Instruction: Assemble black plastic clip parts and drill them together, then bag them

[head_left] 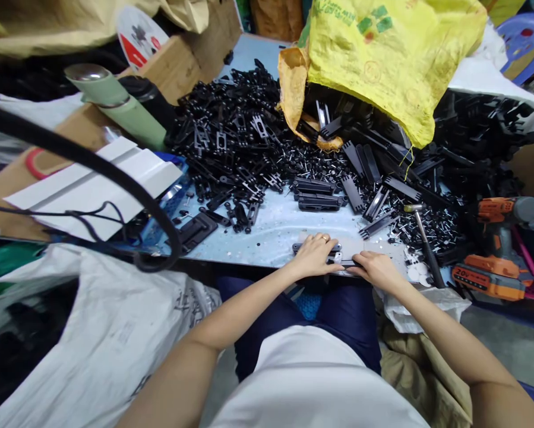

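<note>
At the table's front edge, my left hand (316, 255) lies over a black plastic part (347, 263), its fingers bent down against it. My right hand (376, 268) pinches the right end of the same part. A second long dark part (336, 247) lies just behind, partly under my left fingers. Beneath both hands is a pale grey plate (394, 252). Two finished-looking black assemblies (321, 203) lie side by side behind my hands. To the right of my right hand, a hammer (428, 246) rests with its handle toward me.
Heaps of black plastic parts (231, 131) and loose screws or pins (313, 157) cover the table's back. A yellow sack (395, 53) spills parts. An orange cordless drill (493, 255) stands at right. Left are a green flask (128, 110), white panels (97, 184) and a thick black cable (92, 160).
</note>
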`<state>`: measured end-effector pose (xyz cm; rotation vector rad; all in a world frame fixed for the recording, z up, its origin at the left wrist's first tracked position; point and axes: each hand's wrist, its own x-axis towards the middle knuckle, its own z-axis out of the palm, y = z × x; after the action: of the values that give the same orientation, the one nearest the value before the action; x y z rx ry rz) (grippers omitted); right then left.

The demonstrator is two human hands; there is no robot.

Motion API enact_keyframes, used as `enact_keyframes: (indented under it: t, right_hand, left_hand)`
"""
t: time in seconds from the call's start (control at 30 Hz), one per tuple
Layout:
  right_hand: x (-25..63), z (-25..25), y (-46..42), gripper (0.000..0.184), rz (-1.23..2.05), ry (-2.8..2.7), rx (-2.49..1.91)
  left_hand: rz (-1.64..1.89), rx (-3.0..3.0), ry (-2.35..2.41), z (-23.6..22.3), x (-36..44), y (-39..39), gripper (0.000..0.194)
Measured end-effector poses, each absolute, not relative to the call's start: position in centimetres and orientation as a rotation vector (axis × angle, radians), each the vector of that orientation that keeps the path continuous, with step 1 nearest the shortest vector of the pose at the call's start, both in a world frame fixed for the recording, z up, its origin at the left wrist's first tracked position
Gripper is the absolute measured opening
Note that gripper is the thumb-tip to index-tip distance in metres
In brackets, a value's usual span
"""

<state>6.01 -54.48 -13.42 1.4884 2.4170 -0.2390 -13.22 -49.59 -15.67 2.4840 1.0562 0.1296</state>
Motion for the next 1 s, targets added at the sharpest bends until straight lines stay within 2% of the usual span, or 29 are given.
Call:
enact_keyframes:
  t: [0.23, 0.4, 0.53, 0.73, 0.87, 1.0]
  right_hand:
    - [5.3, -11.9, -54.7, 0.038, -0.006, 2.537, 1.506]
    - [4.5, -9.8, -54.4, 0.031, 0.102, 2.557, 1.390]
    - [4.2, -9.2, -54.0, 0.026, 0.123, 2.563, 1.336]
    - [4.6, -9.3, -53.5, 0.029, 0.157, 2.600, 1.299]
    - [5.1, -9.3, -52.8, 0.028, 0.146, 2.664, 1.100]
    - [5.0, -9.5, -53.0, 0.026, 0.246, 2.616, 1.224]
  left_hand:
    - [0.267, 2.431, 1.084, -16.5, -13.8, -49.5, 0.061]
    - [0.492, 2.440, 1.075, -17.6, -14.2, -49.6, 0.065]
    - [0.607, 2.449, 1.058, -18.2, -14.4, -49.7, 0.058]
    - [0.657, 2.474, 1.026, -18.5, -14.5, -49.9, 0.053]
    - [0.678, 2.494, 0.954, -18.4, -14.5, -49.9, 0.052]
    - [0.737, 2.503, 1.021, -18.5, -14.4, -49.8, 0.048]
